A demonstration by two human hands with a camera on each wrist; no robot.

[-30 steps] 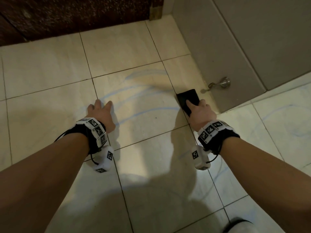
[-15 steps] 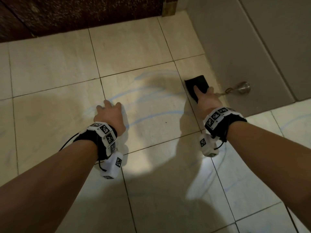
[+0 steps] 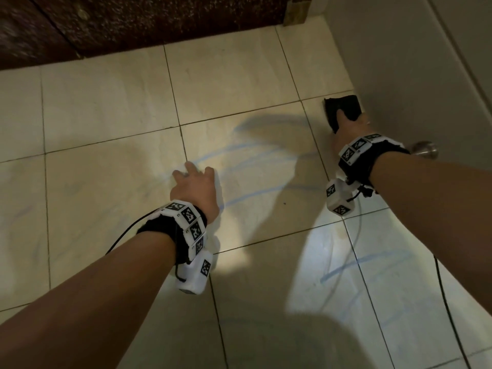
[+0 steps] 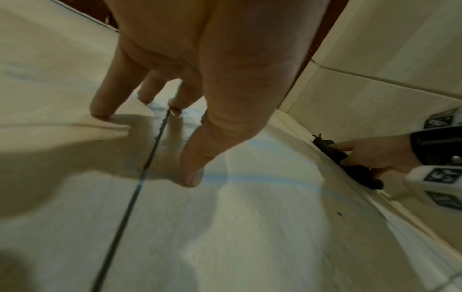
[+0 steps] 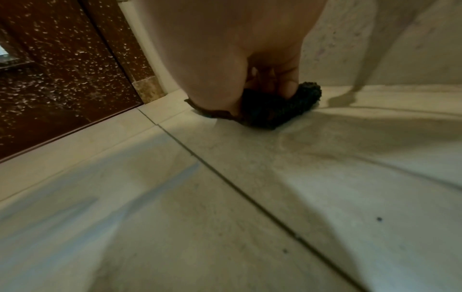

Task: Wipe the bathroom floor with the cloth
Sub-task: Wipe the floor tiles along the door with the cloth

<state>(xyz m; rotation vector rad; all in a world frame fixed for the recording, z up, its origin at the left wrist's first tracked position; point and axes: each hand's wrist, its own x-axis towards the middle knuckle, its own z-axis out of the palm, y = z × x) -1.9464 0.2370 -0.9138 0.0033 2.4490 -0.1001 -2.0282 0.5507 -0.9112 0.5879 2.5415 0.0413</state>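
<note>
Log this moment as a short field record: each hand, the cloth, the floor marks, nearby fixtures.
left hand: fingertips spread on the floor tile, holding nothing
right hand: pressing the cloth down, fingers on top
cloth: dark, on the floor beside the grey door
floor: pale tiles with blue streaks between the hands
grey door: open, round metal knob
far edge: dark speckled panel

Change over the last second: the right hand (image 3: 348, 129) pushes the dark folded cloth (image 3: 342, 109) along the pale tiled floor (image 3: 239, 75), away from the round metal door knob (image 3: 426, 149) and toward the dark wooden threshold (image 3: 159, 20); the knob now lies beside the wrist.
</note>
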